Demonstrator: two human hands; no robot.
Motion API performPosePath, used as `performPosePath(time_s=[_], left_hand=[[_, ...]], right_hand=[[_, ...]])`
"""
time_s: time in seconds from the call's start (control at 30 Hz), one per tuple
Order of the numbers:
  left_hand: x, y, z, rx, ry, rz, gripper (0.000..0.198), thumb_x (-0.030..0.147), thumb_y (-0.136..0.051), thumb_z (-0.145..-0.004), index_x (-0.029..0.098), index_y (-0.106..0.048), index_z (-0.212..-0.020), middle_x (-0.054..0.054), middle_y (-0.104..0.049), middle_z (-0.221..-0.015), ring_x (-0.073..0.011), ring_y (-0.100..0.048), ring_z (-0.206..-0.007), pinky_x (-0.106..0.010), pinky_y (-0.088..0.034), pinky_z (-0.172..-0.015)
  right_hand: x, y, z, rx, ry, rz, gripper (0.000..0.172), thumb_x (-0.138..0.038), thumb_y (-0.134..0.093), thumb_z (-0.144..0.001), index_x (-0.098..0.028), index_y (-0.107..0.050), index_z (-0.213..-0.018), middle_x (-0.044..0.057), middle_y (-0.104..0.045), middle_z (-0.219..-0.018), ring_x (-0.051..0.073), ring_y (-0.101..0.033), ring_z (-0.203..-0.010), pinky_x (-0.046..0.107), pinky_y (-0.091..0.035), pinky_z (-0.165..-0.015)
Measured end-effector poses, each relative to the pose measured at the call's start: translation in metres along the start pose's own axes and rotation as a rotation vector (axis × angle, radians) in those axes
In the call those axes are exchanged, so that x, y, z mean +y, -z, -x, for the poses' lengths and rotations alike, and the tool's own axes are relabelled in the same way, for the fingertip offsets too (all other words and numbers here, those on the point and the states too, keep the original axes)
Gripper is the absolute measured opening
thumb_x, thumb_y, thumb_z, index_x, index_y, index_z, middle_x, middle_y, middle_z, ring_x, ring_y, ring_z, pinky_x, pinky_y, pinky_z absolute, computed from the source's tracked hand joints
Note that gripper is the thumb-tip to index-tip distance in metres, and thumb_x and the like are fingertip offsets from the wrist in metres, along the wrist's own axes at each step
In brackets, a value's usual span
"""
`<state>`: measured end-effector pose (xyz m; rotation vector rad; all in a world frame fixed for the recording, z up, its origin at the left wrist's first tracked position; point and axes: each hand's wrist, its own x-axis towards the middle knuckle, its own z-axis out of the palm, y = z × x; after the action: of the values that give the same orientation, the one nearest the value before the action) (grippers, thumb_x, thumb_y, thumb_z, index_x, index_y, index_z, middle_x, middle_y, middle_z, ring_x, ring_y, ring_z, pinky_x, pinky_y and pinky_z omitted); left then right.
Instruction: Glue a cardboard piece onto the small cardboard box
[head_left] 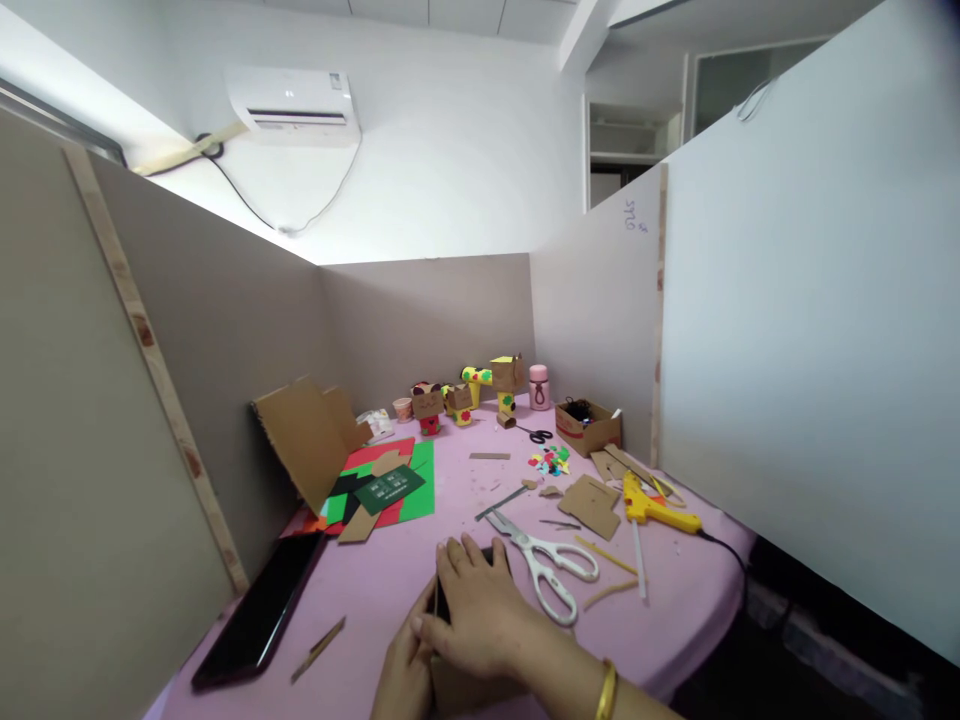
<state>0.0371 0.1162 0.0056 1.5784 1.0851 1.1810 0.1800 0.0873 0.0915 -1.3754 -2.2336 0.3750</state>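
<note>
At the front middle of the table is a brown cardboard piece (pixel 469 690) with a black surface (pixel 442 605) showing between my hands. My left hand (pixel 409 645) grips its left side, most of the fingers hidden. Lying over the top is my right hand (pixel 480 610), its fingers stretched out and pressing down on the black part. The piece's full shape is covered by both hands. White-handled scissors (pixel 555 560) lie with blades apart just beyond my right hand. Thin cardboard strips (pixel 611 585) rest to their right.
A yellow glue gun (pixel 660 512) with its cord lies at the right. Cut cardboard (pixel 591 505), paper confetti (pixel 551 461) and a cardboard box (pixel 589 428) are behind it. Left are a black phone-like slab (pixel 259 610) and coloured sheets (pixel 416 485). Decorated cardboard figures (pixel 429 408) stand at the back.
</note>
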Motion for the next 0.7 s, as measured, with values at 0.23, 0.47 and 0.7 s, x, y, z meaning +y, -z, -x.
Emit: performPosePath(time_s=[0.23, 0.47, 0.7], left_hand=[[-0.006, 0.005, -0.005, -0.030, 0.016, -0.033, 0.074, 0.061, -0.039, -0.079, 0.007, -0.048, -0.129, -0.018, -0.042, -0.144, -0.0345, -0.023, -0.139, -0.048, -0.015, -0.115], [-0.012, 0.009, -0.006, -0.035, 0.019, -0.046, 0.068, 0.054, -0.038, -0.082, 0.009, -0.043, -0.133, -0.015, -0.038, -0.147, -0.0303, -0.023, -0.139, -0.044, -0.016, -0.115], [-0.005, 0.004, -0.003, -0.018, 0.000, -0.006, 0.065, 0.058, -0.044, -0.078, 0.014, -0.052, -0.126, -0.010, -0.050, -0.139, -0.0289, -0.031, -0.136, -0.039, -0.024, -0.114]], right_hand=[[-0.002, 0.004, 0.001, 0.008, 0.010, -0.011, 0.079, -0.059, -0.030, -0.086, -0.002, -0.027, -0.142, 0.025, -0.029, -0.146, 0.039, -0.019, -0.137, 0.066, -0.007, -0.106], [-0.002, 0.005, 0.001, 0.003, 0.011, -0.028, 0.080, -0.059, -0.030, -0.086, -0.002, -0.025, -0.142, 0.025, -0.029, -0.147, 0.038, -0.018, -0.138, 0.065, -0.006, -0.107], [-0.003, 0.008, 0.001, -0.011, 0.004, -0.024, 0.081, -0.061, -0.029, -0.086, -0.003, -0.025, -0.142, 0.024, -0.027, -0.148, 0.037, -0.017, -0.138, 0.065, -0.005, -0.107]])
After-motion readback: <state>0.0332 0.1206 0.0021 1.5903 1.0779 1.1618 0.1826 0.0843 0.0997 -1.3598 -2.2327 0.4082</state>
